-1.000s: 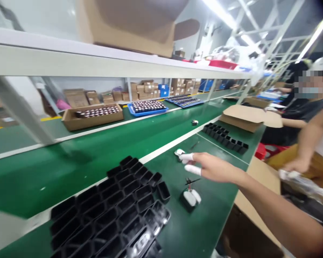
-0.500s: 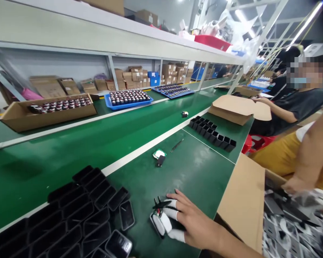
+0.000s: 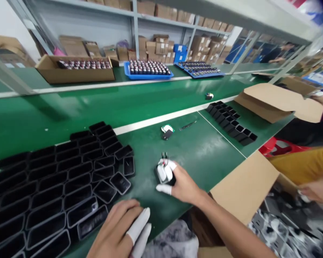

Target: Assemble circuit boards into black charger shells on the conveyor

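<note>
My right hand [image 3: 184, 182], white cots on its fingertips, is closed around a small black case with white blocks in it [image 3: 164, 172]. Two dark prongs stick up at its far end, and a bit of red shows between the blocks. My left hand [image 3: 121, 229] is low in the view, over the near table edge. Its fingers, two in white cots, stretch forward with nothing visible in them. Left of it stand many open black cases [image 3: 61, 182] in rows. Beyond my right hand lie a white-and-green part with a black block [image 3: 167, 132] and a thin dark tool [image 3: 187, 125].
A green belt [image 3: 102, 104] runs behind the table, carrying one small part [image 3: 209, 95]. Past it stand a carton of parts [image 3: 78, 74] and two blue trays [image 3: 148, 75]. More black cases [image 3: 231, 122] are at right. An open box [image 3: 280, 215] of bagged parts flanks my right arm, beside another person.
The view has swung, shifting the far shelves to the right. My left hand has come into view. My right hand's spread fingers have closed around the small case.
</note>
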`<state>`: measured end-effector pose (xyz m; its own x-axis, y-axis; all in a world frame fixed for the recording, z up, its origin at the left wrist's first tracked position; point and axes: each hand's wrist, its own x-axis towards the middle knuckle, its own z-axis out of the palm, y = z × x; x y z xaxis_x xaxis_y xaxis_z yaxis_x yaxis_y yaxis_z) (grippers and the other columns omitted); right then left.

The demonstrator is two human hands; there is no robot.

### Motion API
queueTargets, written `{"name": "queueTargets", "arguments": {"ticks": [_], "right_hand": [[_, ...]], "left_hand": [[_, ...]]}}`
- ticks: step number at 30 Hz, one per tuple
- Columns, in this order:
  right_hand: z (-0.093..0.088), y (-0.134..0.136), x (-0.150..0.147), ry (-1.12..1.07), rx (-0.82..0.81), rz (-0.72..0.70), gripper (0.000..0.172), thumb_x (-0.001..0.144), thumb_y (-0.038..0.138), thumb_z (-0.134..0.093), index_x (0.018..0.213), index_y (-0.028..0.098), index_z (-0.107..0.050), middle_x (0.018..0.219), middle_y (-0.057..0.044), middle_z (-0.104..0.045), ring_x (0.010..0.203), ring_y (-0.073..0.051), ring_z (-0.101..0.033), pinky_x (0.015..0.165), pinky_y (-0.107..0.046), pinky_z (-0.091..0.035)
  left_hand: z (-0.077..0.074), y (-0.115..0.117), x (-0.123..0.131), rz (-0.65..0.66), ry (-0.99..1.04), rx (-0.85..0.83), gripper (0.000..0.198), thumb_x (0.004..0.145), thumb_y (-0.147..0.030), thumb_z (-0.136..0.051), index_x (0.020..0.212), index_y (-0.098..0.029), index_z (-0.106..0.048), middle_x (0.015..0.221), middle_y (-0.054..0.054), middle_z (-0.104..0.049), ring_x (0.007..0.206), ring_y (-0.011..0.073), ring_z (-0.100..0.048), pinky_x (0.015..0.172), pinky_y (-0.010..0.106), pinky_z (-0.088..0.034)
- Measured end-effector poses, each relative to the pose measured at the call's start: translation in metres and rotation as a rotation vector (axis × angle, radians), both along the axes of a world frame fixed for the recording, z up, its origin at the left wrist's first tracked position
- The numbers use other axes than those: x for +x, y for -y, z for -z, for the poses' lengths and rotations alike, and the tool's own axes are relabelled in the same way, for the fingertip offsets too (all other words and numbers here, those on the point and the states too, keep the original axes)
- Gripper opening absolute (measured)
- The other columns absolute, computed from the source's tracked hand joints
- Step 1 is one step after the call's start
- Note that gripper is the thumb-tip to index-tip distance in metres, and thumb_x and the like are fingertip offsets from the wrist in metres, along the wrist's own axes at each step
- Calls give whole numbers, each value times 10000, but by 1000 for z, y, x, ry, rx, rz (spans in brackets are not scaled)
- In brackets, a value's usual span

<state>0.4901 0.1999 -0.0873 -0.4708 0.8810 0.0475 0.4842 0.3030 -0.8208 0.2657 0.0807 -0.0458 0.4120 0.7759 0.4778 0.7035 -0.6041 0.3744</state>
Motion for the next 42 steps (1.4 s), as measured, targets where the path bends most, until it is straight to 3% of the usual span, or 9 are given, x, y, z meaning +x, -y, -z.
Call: {"name": "queueTargets", "arguments": {"ticks": [5,7,10,14,17,21,29,33,42], "right_hand": [[0,3,33,-68,-70,125,800,739,467,-815,1381,152,-456,1346,-169,-579,1289,-316,-532,1127,-491,-397],[0,7,38,-181,-136,103,822,737,487,-817,1396,162,-449,1330,-152,-596,1257,-294,-565,1109,-456,-433],[-2,12,39,-287,-218,93,852,737,523,-813,1420,172,-445,1279,-142,-627,1127,-269,-645,1008,-415,-532],[-1,15,39,-275,-132,61,758,748,519,-812,1377,203,-532,1405,-141,-558,1313,-297,-539,1126,-439,-442],[0,17,37,-277,-78,20,675,764,445,-825,1354,240,-570,1385,-126,-586,1294,-297,-557,1131,-470,-431],[0,24,30,-347,-60,22,664,760,412,-835,1351,250,-581,1297,-124,-641,1195,-298,-619,1073,-489,-481],[-15,26,17,-445,-95,47,694,802,322,-812,1429,336,-515,1347,-98,-617,1194,-283,-637,1034,-478,-523],[-16,24,23,-358,-11,10,741,767,314,-839,1432,326,-513,1341,-105,-621,1205,-309,-629,991,-475,-557],[-11,26,33,-291,86,-39,609,904,322,-684,1470,311,-460,1279,-133,-621,1153,-317,-627,923,-529,-566]], "left_hand": [[26,-16,51,-216,88,-306,558,952,-215,-502,1471,-131,-314,1398,216,-525,1247,319,-597,963,448,-584],[36,-31,67,-243,142,-434,633,925,-220,-524,1486,-83,-264,1488,266,-414,1348,364,-498,1026,509,-539],[41,-58,78,-227,230,-485,747,867,-184,-604,1498,-30,-235,1509,277,-390,1431,383,-366,1139,557,-414],[43,-81,71,-139,328,-538,686,836,-102,-623,1466,-89,-352,1397,196,-548,1356,314,-474,1123,493,-442],[47,-81,61,-111,364,-557,627,807,-104,-673,1392,-165,-455,1336,131,-607,1290,279,-548,1095,455,-477],[52,-73,52,-107,424,-598,578,778,-99,-700,1318,-176,-508,1340,123,-602,1267,272,-574,1096,453,-480],[54,-75,48,-39,499,-606,527,776,-92,-684,1279,-161,-544,1294,114,-598,1217,244,-604,1060,356,-512],[55,-76,47,-37,482,-631,552,781,-79,-658,1309,-181,-535,1341,110,-576,1233,247,-595,1070,362,-506],[55,-75,46,-35,476,-598,524,781,-84,-639,1291,-174,-559,1302,84,-603,1208,234,-612,1065,322,-510]]}}
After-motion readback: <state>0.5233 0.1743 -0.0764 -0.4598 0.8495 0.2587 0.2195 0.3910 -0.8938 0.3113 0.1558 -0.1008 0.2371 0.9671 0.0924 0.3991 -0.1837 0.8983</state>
